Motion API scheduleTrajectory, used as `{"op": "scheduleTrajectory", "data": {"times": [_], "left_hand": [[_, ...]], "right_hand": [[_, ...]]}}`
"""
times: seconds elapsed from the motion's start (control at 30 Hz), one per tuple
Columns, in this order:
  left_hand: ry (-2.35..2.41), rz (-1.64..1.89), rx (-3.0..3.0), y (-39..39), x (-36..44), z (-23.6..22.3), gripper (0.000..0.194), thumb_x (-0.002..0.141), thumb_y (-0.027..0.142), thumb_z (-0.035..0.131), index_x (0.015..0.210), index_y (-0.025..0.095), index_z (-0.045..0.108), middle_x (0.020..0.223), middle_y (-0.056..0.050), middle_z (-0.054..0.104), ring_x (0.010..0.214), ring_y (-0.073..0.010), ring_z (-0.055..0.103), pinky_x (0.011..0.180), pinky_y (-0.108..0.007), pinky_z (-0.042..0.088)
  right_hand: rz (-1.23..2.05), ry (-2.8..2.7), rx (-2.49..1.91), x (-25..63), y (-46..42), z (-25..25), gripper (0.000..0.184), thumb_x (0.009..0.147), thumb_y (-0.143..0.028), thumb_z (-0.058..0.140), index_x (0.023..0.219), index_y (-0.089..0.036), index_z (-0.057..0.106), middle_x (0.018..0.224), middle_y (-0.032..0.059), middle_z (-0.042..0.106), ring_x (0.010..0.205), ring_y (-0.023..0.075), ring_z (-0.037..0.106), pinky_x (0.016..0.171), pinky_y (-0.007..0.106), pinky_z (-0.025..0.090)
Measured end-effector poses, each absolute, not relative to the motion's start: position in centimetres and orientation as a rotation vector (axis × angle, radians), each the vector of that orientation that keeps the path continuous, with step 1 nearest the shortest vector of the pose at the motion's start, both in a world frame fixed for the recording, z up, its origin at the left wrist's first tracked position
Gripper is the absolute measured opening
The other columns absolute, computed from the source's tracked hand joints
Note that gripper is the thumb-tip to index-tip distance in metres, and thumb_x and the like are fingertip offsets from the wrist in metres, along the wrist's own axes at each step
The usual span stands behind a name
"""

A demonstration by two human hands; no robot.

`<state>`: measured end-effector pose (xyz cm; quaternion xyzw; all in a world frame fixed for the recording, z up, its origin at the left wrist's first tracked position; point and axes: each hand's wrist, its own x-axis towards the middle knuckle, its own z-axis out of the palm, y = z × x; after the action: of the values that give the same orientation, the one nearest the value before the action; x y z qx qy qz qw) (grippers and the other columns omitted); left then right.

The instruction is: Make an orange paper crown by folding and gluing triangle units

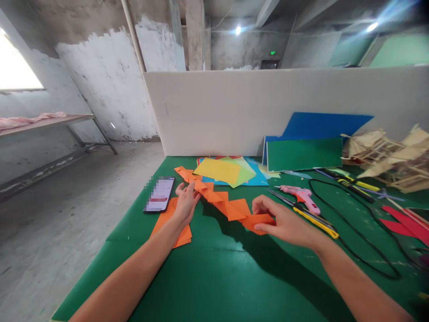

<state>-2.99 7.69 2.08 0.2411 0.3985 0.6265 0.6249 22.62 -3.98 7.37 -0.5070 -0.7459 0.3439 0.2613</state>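
Note:
A long folded strip of orange paper (219,200), zigzagging like a garland, stretches between my two hands above the green table. My left hand (187,201) pinches it toward its far left part, fingers curled at its edge. Around the near right end my right hand (276,221) is closed, thumb below and fingers above. The strip's far tip extends past my left hand. Beneath my left wrist lie flat orange sheets (182,235), partly covered by my arm. A phone (160,194) lies just left of my left hand.
Coloured paper sheets (217,171) are spread at the back. On the right lie a pink glue gun (301,197) with a black cord, a yellow utility knife (315,221), and red pieces (405,226). A green board (304,154) leans before the white partition (214,112), beside wooden stick models (392,154).

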Motion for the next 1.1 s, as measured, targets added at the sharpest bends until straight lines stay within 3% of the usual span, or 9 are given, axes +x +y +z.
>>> {"op": "scheduleTrajectory", "data": {"times": [0.13,0.33,0.47,0.6,0.73,0.87,1.1], "left_hand": [[0.808,1.345,0.564,7.9,-3.1,2.5,0.035,0.084,0.033,0.064,0.112,0.021,0.046,0.106,-0.010,0.058,0.087,-0.0192,0.064,0.078,-0.035,0.055],[0.747,1.357,0.506,8.3,-3.8,3.2,0.003,0.088,0.015,0.057,0.089,0.013,0.058,0.077,-0.005,0.066,0.060,-0.0109,0.064,0.058,-0.020,0.054],[0.768,1.360,0.472,8.2,-3.9,4.0,0.018,0.095,0.022,0.043,0.093,0.015,0.059,0.079,-0.004,0.069,0.063,-0.0131,0.067,0.057,-0.022,0.054],[0.692,1.352,0.447,7.7,-3.6,4.8,0.028,0.098,0.017,0.033,0.094,0.014,0.061,0.076,-0.003,0.070,0.062,-0.0117,0.066,0.058,-0.020,0.053],[0.612,1.276,0.376,7.2,-3.6,5.5,0.031,0.098,0.018,0.031,0.095,0.013,0.061,0.072,-0.003,0.069,0.061,-0.0128,0.066,0.056,-0.021,0.052],[0.547,1.215,0.337,6.7,-3.7,5.6,0.031,0.098,0.018,0.029,0.090,0.015,0.059,0.062,0.000,0.062,0.051,-0.0107,0.061,0.047,-0.019,0.049],[0.307,1.146,0.328,6.2,-3.6,5.1,0.024,0.095,0.011,0.031,0.085,0.017,0.052,0.054,0.006,0.042,0.042,-0.0067,0.045,0.038,-0.014,0.039]], "right_hand": [[0.957,-1.983,-1.309,24.4,-4.0,8.0,0.019,0.080,-0.027,0.061,0.094,-0.024,0.047,0.086,-0.0016,0.050,0.072,0.0133,0.052,0.060,0.023,0.044],[1.029,-1.825,-1.266,26.7,-3.6,5.0,0.029,0.080,-0.032,0.063,0.106,-0.025,0.053,0.087,0.0000,0.052,0.075,0.0150,0.057,0.064,0.026,0.051],[0.863,-1.849,-1.367,28.1,-2.3,3.3,0.048,0.081,-0.037,0.062,0.127,-0.028,0.052,0.086,0.0014,0.056,0.079,0.0183,0.059,0.070,0.032,0.052],[0.421,-2.034,-1.407,28.5,-1.3,2.7,0.023,0.085,-0.036,0.057,0.102,-0.029,0.071,0.089,0.0048,0.060,0.084,0.0221,0.059,0.076,0.037,0.049],[0.070,-1.901,-1.495,28.2,-1.0,1.8,0.020,0.085,-0.035,0.056,0.089,-0.027,0.074,0.077,0.0055,0.063,0.075,0.0228,0.059,0.068,0.037,0.048],[0.238,-1.632,-1.637,27.7,-1.2,0.9,0.026,0.087,-0.043,0.052,0.098,-0.026,0.069,0.063,0.0013,0.065,0.053,0.0183,0.057,0.052,0.031,0.045],[0.740,-1.338,-1.273,25.3,-1.0,0.5,0.035,0.084,-0.049,0.056,0.108,-0.025,0.048,0.086,0.0045,0.068,0.074,0.0212,0.068,0.057,0.030,0.053]]}}
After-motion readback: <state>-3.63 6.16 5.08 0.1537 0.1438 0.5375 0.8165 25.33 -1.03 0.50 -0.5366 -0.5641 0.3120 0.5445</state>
